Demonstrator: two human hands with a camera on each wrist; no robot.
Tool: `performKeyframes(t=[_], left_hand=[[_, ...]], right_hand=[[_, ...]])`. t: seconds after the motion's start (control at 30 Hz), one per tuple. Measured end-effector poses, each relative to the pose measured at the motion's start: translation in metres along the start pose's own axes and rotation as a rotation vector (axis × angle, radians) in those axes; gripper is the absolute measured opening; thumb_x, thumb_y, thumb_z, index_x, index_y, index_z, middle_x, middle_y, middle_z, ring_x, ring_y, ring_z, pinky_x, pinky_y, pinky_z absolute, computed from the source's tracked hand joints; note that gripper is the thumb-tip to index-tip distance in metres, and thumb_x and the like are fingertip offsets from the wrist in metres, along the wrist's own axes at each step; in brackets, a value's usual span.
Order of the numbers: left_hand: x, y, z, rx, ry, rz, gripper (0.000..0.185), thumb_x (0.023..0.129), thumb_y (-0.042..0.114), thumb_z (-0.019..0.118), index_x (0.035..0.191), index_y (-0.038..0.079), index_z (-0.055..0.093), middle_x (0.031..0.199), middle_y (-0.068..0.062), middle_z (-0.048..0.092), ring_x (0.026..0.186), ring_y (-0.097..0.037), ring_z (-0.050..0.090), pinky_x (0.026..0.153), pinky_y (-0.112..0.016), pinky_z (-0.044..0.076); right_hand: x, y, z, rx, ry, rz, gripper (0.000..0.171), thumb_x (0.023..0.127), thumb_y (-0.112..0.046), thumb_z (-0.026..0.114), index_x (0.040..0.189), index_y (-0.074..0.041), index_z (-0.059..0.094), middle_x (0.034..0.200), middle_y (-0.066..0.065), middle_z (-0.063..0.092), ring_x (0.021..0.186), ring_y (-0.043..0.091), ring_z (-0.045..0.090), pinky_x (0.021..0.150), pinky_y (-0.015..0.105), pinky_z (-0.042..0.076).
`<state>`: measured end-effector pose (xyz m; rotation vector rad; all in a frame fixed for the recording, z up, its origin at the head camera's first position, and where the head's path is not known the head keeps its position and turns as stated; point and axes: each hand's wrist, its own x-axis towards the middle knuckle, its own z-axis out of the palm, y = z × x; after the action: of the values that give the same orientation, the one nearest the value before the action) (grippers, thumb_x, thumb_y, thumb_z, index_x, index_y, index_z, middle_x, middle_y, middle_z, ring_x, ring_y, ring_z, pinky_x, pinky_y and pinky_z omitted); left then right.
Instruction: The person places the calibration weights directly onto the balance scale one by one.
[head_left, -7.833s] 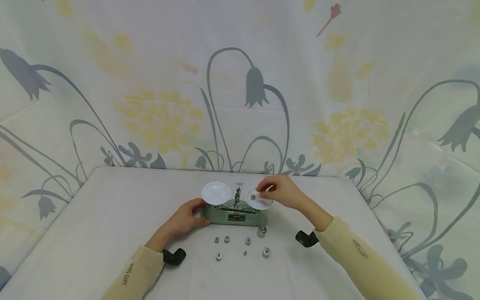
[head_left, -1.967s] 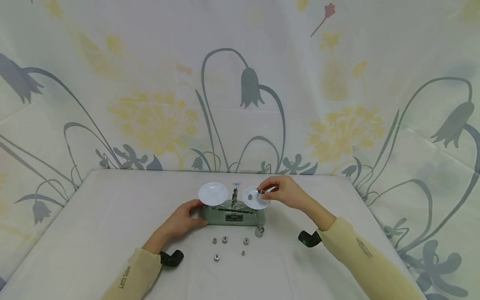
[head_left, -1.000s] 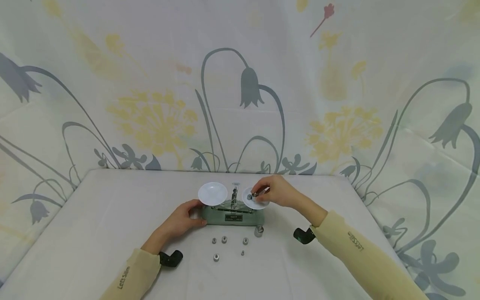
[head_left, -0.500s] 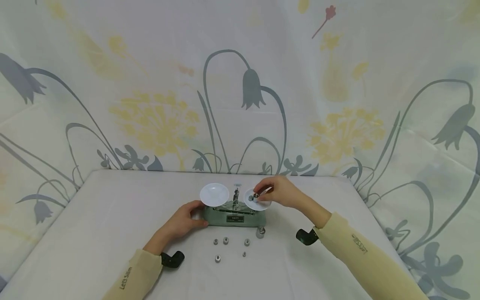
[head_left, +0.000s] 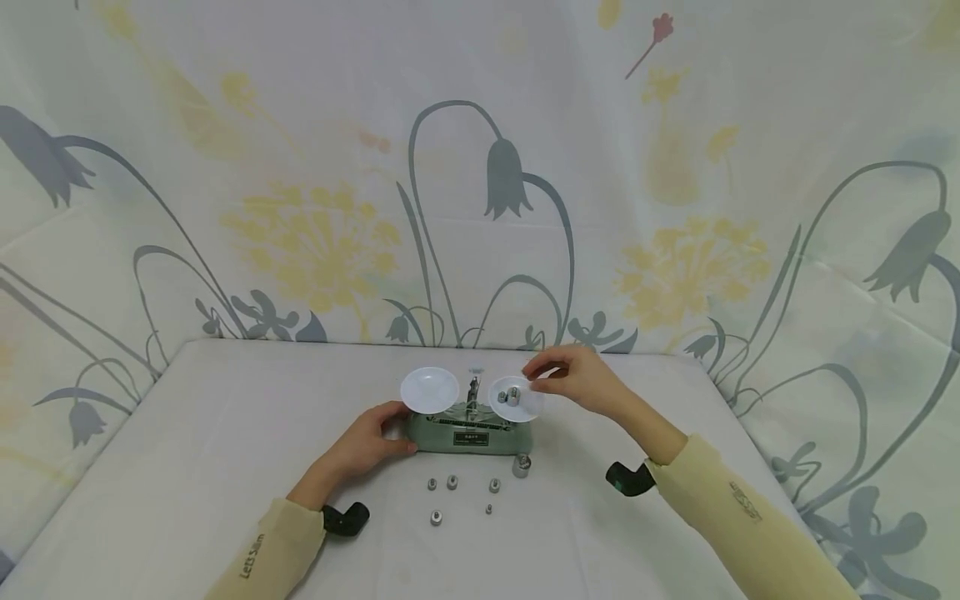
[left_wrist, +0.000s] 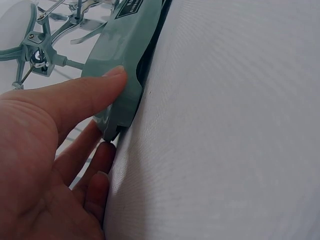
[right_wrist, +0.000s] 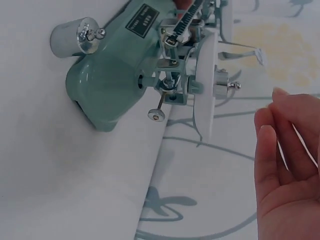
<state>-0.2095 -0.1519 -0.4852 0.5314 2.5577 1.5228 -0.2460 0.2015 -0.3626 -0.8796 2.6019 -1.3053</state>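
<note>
A green balance scale (head_left: 435,435) with two white pans stands on the white table. My left hand (head_left: 363,443) holds the left end of its base; in the left wrist view the thumb (left_wrist: 97,92) lies on the front face, fingers around the back. The left pan (head_left: 430,390) is bare. Two metal weights, a larger one (head_left: 513,396) and a smaller one (head_left: 502,397), stand side by side on the right pan (head_left: 531,408). Just off that pan's right edge, my right hand (head_left: 585,382) holds nothing, its fingers loosely bent. The right wrist view shows a gap between fingertips and weight (right_wrist: 221,84).
A big weight (head_left: 522,466) stands close to the base's right front corner. Several smaller weights, among them one at the front left (head_left: 437,517) and a tiny one (head_left: 488,508), stand before the scale. A flowered cloth (head_left: 337,167) hangs behind the table.
A weight from the front right of the table now stands on the right pan. My right hand has let go of it and drawn back rightward. The left hand has stayed put.
</note>
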Motion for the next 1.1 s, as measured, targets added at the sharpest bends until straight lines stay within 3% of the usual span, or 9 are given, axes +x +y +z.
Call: performKeyframes(t=[0.4, 0.73, 0.97, 1.1], left_hand=[[-0.001, -0.001, 0.000, -0.003, -0.007, -0.013, 0.060, 0.081, 0.009, 0.082, 0.135, 0.004, 0.058, 0.138, -0.014, 0.056, 0.136, -0.037, 0.043, 0.113, -0.052, 0.031], [0.000, -0.001, 0.001, 0.003, -0.002, -0.012, 0.060, 0.080, 0.010, 0.082, 0.135, 0.004, 0.058, 0.138, -0.014, 0.056, 0.136, -0.037, 0.043, 0.113, -0.052, 0.031], [0.000, -0.002, 0.000, 0.001, 0.004, -0.014, 0.060, 0.080, 0.010, 0.082, 0.135, 0.004, 0.058, 0.138, -0.014, 0.056, 0.137, -0.037, 0.042, 0.113, -0.052, 0.030], [0.000, -0.002, 0.000, 0.004, 0.004, -0.017, 0.059, 0.080, 0.010, 0.082, 0.135, 0.005, 0.058, 0.138, -0.014, 0.056, 0.137, -0.037, 0.042, 0.114, -0.051, 0.030]], right_hand=[[-0.028, -0.002, 0.002, 0.125, 0.048, -0.016, 0.019, 0.086, -0.002, 0.076, 0.105, 0.001, 0.073, 0.105, 0.012, 0.070, 0.092, 0.025, 0.070, 0.078, 0.030, 0.058], [-0.047, -0.003, 0.016, 0.186, 0.026, -0.037, 0.019, 0.087, 0.000, 0.074, 0.105, 0.006, 0.071, 0.103, 0.018, 0.070, 0.089, 0.028, 0.069, 0.078, 0.029, 0.058], [-0.057, -0.001, 0.029, 0.219, 0.022, -0.083, 0.018, 0.087, 0.009, 0.070, 0.103, 0.004, 0.071, 0.100, 0.022, 0.069, 0.088, 0.009, 0.067, 0.076, 0.029, 0.058], [-0.061, 0.001, 0.039, 0.244, 0.004, -0.129, 0.020, 0.086, 0.013, 0.068, 0.103, 0.002, 0.071, 0.099, 0.021, 0.069, 0.088, 0.007, 0.066, 0.076, 0.029, 0.058]])
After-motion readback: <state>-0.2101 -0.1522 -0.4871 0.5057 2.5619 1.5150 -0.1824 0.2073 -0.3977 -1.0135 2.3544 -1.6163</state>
